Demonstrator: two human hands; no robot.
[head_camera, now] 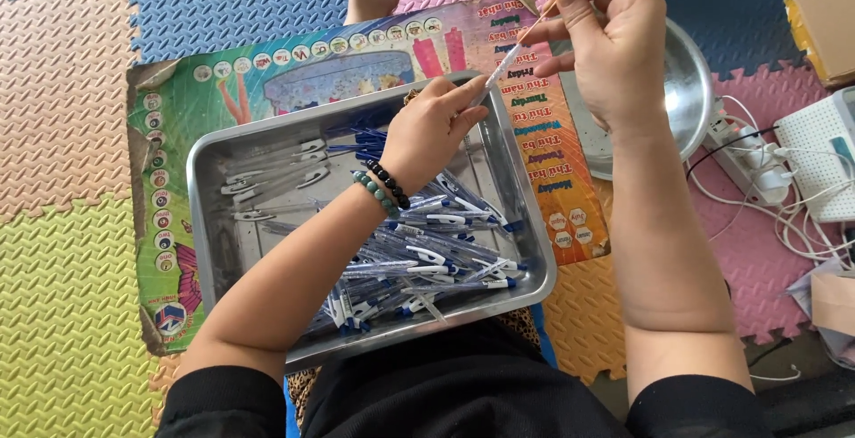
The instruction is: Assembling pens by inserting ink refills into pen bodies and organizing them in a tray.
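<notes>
One head-worn camera looks steeply down from above the person's own lap, close enough that both forearms fill the lower frame. The left hand (432, 131) and right hand (610, 42) sit upper centre (there is no second view to overlap), with the shallow rectangular steel tray (209, 215) below them.

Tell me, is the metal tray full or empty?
Partly full: the tray holds a heap of pens on one side, bare metal elsewhere.

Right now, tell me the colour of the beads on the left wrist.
The bracelets on the left hand have green beads and black beads, seen in the head view.
</notes>
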